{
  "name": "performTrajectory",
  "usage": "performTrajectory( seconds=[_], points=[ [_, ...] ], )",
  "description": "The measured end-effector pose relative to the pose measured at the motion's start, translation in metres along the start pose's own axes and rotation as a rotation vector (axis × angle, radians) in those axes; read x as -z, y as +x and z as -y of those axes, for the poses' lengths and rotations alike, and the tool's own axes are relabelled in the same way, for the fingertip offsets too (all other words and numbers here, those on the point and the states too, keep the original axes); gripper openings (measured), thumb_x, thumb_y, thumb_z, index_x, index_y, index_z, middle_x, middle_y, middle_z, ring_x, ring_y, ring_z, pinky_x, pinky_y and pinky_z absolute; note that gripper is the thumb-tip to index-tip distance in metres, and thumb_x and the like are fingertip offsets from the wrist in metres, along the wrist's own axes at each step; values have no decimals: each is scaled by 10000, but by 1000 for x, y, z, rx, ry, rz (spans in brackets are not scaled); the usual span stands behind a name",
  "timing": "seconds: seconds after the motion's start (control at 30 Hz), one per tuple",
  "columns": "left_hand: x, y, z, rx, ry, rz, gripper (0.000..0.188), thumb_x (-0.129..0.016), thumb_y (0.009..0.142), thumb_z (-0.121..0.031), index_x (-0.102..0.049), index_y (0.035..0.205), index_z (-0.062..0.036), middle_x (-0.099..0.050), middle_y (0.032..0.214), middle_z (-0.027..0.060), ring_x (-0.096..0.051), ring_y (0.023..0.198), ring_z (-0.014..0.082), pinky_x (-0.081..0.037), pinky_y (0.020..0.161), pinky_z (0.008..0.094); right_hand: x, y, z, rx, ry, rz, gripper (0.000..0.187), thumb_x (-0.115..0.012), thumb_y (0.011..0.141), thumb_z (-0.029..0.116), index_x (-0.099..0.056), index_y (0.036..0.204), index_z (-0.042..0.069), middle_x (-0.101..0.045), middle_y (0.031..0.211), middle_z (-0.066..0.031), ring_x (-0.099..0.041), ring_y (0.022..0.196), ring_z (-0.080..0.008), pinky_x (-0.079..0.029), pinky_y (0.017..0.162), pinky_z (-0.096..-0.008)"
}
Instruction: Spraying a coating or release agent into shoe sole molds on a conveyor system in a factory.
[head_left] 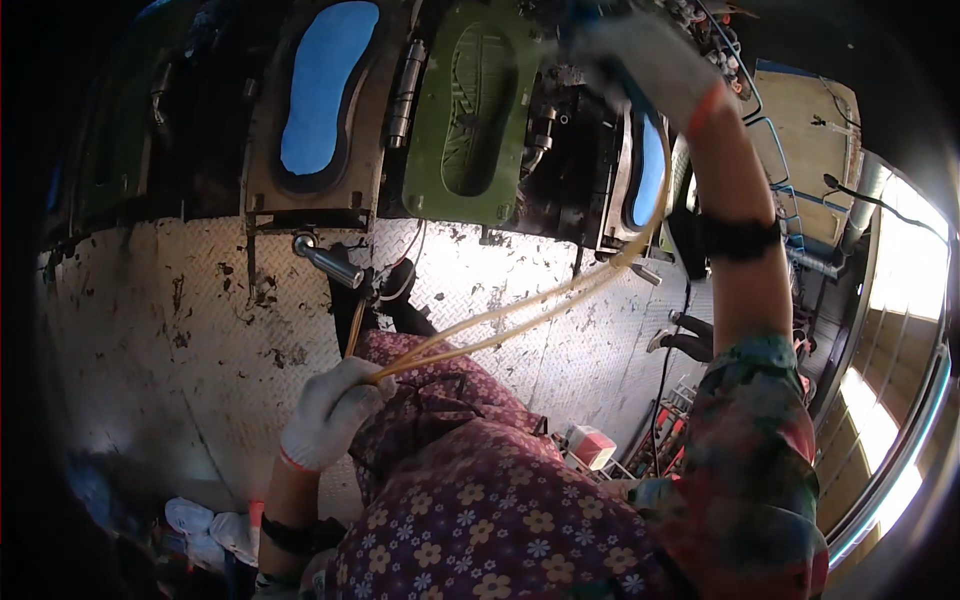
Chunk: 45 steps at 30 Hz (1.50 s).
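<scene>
A worn checker-plate machine front [180,330] is seen below shoe-sole moulds [325,90]. A yellowish hose [520,310] is gripped by the gloved left hand [330,410] at waist height. The raised right hand [650,60] is closed around the hose's upper end.

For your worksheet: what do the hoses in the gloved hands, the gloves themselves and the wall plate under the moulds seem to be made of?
Hoses: likely clear yellowish plastic or rubber tubing; they bend in a smooth curve and light shows through. Gloves, left and right: white knitted fabric, probably cotton, with a ribbed orange-edged cuff. Wall plate: metal tread plate, judging by its raised diamond pattern, with pale paint chipped away in dark patches.
</scene>
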<state>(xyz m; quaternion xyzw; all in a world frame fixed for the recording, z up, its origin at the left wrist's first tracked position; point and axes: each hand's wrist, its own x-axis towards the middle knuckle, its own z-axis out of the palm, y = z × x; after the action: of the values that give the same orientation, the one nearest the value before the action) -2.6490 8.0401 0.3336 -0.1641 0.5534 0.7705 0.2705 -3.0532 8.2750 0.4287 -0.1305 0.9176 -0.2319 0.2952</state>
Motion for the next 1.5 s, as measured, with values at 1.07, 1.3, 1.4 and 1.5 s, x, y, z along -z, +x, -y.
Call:
performTrajectory(
  seconds=[1.07, 1.3, 1.4, 1.5],
  points=[
    [-234, 179, 46, -158, 905, 624, 156, -651, 906, -111, -724, 1038, -71, -731, 1023, 133, -679, 1005, 351, -540, 871, 442, -43, -338, -303, 49, 2374, -375, 550, -578, 879, -4, -436, 1404, -90, -609, 1289, -250, -673, 1122, -279, -615, 603, -215],
    [-295, 171, 56, -113, 894, 669, 180, -649, 903, -150, -703, 1038, -44, -696, 915, 166, -678, 900, 376, -531, 781, 457, 29, -361, -337, -574, 1015, -429, 805, -574, 806, -91, -395, 1566, 104, -621, 1120, -104, -643, 796, -168, -522, 522, -217],
    [-321, 167, 60, -107, 863, 644, 200, -651, 920, -172, -679, 1067, -39, -685, 913, 157, -670, 904, 395, -526, 777, 470, 59, -317, -352, -442, 845, -370, 891, -613, 812, -104, -363, 1608, 207, -617, 1098, -105, -619, 734, -129, -537, 554, -267],
    [-347, 168, 53, -30, 752, 562, 191, -634, 949, -175, -672, 1090, -52, -650, 887, 161, -661, 827, 352, -525, 756, 435, 87, -255, -383, -273, 609, -476, 854, -629, 820, -63, -385, 1595, 199, -642, 1073, -117, -610, 680, -136, -517, 540, -272]
  ],
)
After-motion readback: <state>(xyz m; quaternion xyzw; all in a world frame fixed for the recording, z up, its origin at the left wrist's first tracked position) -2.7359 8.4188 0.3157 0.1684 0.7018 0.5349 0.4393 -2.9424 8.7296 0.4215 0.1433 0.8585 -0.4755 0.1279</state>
